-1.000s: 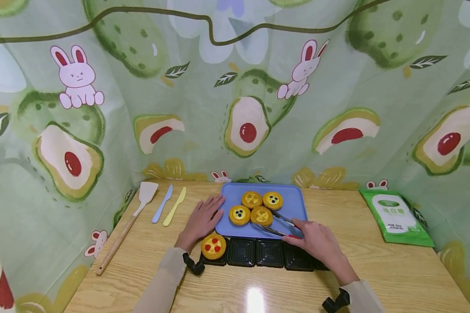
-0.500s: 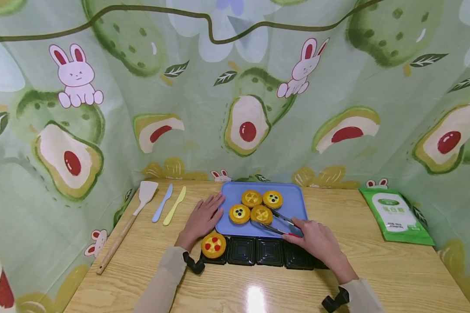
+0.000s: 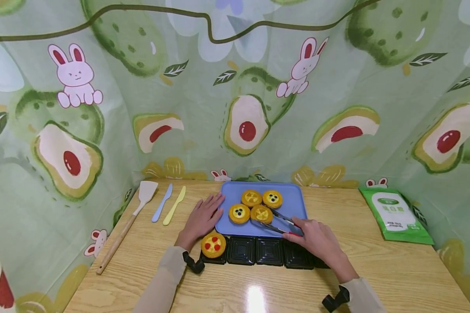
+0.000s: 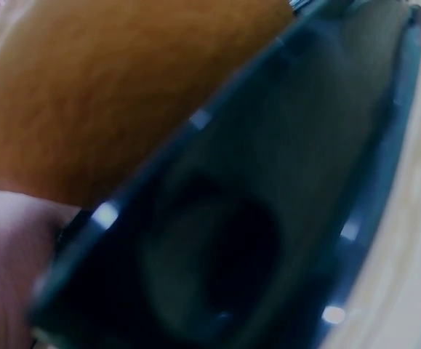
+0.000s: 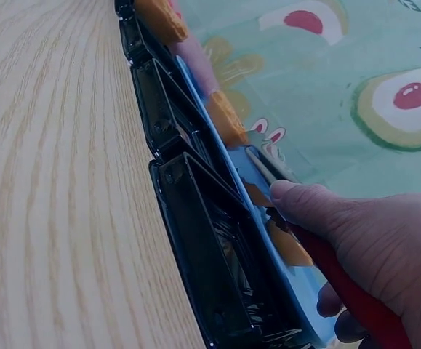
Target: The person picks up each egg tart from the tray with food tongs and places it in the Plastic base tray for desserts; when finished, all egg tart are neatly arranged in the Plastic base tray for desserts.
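My right hand [image 3: 320,241] grips a pair of metal tongs [image 3: 272,228] with red handles. Their spread arms straddle the front-right egg tart [image 3: 261,214], topped with orange wedges, on a blue tray [image 3: 293,198]. Whether both tips touch it I cannot tell. In the right wrist view, thumb and fingers close round the red handle [image 5: 352,287]. My left hand [image 3: 203,216] lies with fingers extended at the tray's left edge. Two tarts with dark berries [image 3: 239,214] and another orange-topped one [image 3: 252,198] share the tray. A red-berry tart [image 3: 213,246] sits in the leftmost black box.
Several black plastic boxes [image 3: 241,252] stand in a row along the tray's front edge. To the left lie a spatula [image 3: 135,213], a blue knife [image 3: 162,203] and a yellow knife [image 3: 175,206]. A green packet [image 3: 397,217] lies far right, before a patterned cloth backdrop.
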Demonstrator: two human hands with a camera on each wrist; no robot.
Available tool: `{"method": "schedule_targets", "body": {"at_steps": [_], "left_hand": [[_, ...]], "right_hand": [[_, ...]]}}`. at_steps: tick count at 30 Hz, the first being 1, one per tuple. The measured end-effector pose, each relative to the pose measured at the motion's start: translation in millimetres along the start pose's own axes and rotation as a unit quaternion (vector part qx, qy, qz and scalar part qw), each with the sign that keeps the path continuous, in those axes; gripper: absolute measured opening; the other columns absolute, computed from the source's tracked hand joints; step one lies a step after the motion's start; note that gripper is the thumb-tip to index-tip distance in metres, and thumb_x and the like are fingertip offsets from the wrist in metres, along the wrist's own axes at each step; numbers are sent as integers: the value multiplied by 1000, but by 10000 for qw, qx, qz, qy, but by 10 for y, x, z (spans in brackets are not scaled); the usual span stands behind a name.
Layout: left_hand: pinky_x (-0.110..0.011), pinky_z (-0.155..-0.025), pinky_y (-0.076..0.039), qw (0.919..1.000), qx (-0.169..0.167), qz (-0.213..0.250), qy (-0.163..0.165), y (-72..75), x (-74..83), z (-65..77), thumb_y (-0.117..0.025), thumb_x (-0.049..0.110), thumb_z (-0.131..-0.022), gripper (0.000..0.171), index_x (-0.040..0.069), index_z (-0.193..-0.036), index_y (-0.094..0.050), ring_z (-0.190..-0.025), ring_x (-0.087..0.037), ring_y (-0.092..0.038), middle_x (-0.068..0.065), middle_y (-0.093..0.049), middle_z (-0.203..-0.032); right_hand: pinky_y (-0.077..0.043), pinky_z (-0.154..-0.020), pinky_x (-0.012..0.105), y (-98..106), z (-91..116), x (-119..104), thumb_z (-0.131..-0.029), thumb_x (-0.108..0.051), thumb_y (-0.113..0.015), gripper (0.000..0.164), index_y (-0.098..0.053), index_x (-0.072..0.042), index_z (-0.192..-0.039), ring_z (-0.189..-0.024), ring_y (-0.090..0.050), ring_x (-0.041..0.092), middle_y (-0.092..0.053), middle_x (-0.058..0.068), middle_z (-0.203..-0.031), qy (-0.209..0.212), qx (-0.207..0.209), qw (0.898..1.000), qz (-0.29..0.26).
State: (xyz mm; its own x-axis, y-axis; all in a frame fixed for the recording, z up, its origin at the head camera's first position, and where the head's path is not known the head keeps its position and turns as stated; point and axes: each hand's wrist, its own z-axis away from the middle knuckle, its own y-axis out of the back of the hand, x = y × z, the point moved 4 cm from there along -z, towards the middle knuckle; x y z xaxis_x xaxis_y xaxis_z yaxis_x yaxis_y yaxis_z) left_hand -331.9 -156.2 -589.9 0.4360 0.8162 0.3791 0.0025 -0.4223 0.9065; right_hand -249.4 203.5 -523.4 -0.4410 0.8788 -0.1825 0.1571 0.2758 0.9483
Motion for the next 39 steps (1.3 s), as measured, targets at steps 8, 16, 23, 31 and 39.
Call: {"method": "schedule_targets", "body": {"at_steps": [8, 16, 23, 31, 39], "left_hand": [[-59, -127, -14, 10000, -23, 51, -9, 23, 10, -3, -39, 45, -112, 59, 22, -165, -35, -159, -30, -23, 3, -28, -171], [-60, -126, -14, 9999, 63, 96, -47, 17, 4, -8, -40, 44, -112, 58, 21, -165, -36, -159, -31, -24, 1, -30, -171], [-60, -126, -15, 9999, 94, 69, -46, 15, -4, -8, -41, 44, -112, 58, 22, -165, -36, -158, -31, -25, 1, -31, -170], [-61, -126, -16, 9998, 133, 111, -129, 0, -21, -11, -40, 44, -112, 58, 21, -165, -36, -158, -32, -26, 0, -32, -170], [-61, -126, -15, 9998, 82, 116, -146, -18, -31, -3, -39, 45, -112, 58, 22, -166, -35, -158, -32, -25, 0, -31, -171]], "right_hand": [[-19, -48, 25, 22, -7, 5, -89, -63, -74, 46, -61, -18, -89, -51, -32, 8, -26, -10, -63, -51, -78, 10000, -11], [-19, -48, 24, 47, -10, -11, -89, -62, -74, 47, -68, -17, -97, -51, -32, 8, -26, -10, -62, -11, -80, 10000, 26], [-22, -48, 24, 80, -10, -35, -90, -63, -73, 46, -68, -18, -97, -52, -34, 7, -29, -11, -61, 70, -76, 9999, -13], [-24, -47, 23, 149, 6, -114, -90, -65, -71, 47, -69, -19, -99, -51, -33, 5, -30, -13, -61, 246, -87, 9995, -151], [-29, -47, 22, 237, 27, -239, -91, -68, -67, 59, -76, -18, -121, -52, -35, 2, -41, -15, -63, 323, -214, 9988, -299]]}}
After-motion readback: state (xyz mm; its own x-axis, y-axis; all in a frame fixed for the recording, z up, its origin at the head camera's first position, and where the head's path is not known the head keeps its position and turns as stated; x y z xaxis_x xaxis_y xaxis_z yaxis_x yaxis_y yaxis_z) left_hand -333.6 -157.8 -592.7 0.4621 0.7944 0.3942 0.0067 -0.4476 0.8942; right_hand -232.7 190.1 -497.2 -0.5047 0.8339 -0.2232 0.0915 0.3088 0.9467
